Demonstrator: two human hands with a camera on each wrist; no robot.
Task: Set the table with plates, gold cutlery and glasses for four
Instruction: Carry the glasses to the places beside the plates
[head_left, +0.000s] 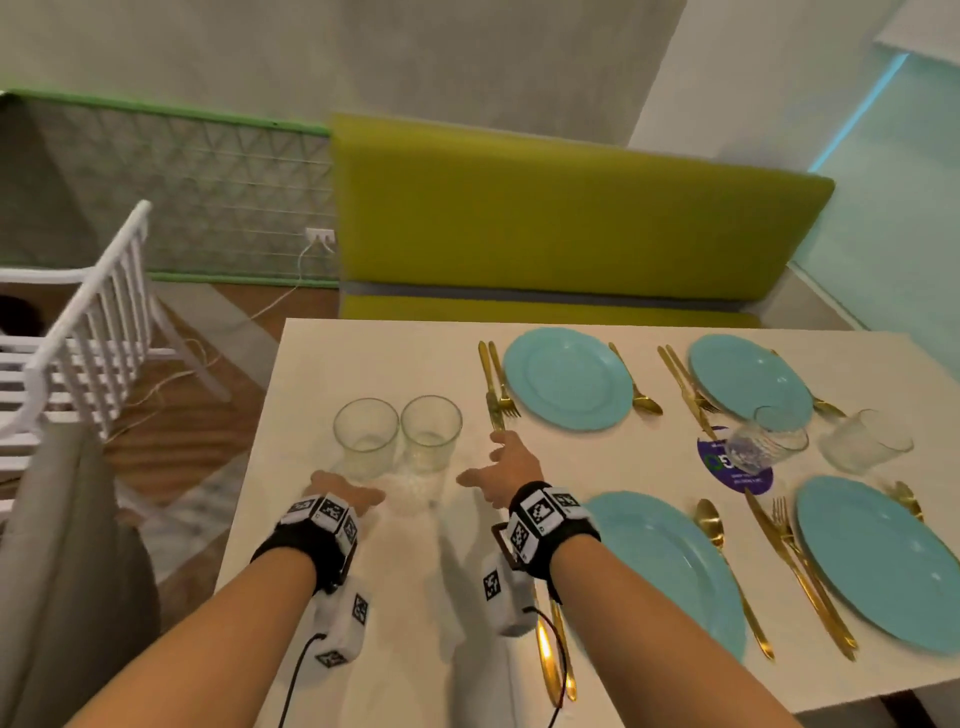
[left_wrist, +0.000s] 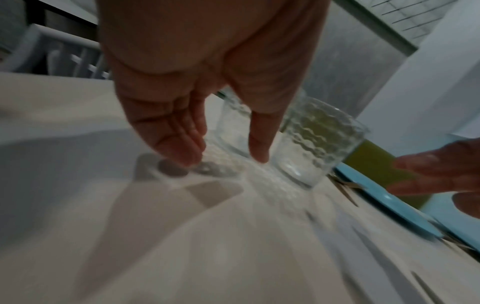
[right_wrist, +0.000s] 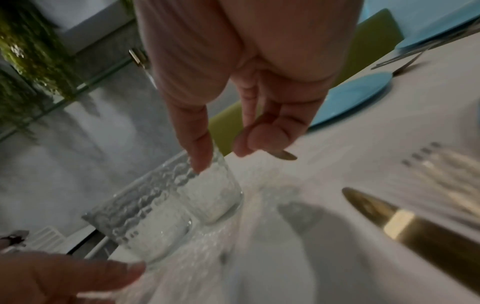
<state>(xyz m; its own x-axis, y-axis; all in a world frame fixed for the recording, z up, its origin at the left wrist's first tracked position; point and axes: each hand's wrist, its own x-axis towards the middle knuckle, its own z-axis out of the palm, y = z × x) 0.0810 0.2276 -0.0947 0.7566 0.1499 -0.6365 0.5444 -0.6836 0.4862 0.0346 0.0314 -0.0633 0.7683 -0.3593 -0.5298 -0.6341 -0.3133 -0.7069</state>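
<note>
Head view: two glasses (head_left: 397, 436) stand touching on the table (head_left: 322, 364), just beyond the left hand (head_left: 340, 493) and right hand (head_left: 506, 467), both loose, holding nothing. Left wrist: straight fingers (left_wrist: 179, 142) short of the glasses. Right wrist: thumb over one rim; contact unclear.

The 4 plates (head_left: 566, 379) are turquoise, the cutlery (head_left: 497, 384) gold, the counter (head_left: 384, 358) off-white. The 2 clear glasses (head_left: 366, 436) show a rippled, dimpled texture. A purple round coaster (head_left: 748, 475) carries what may be a green mark. The bench seat (head_left: 561, 228) is olive-yellow.
</note>
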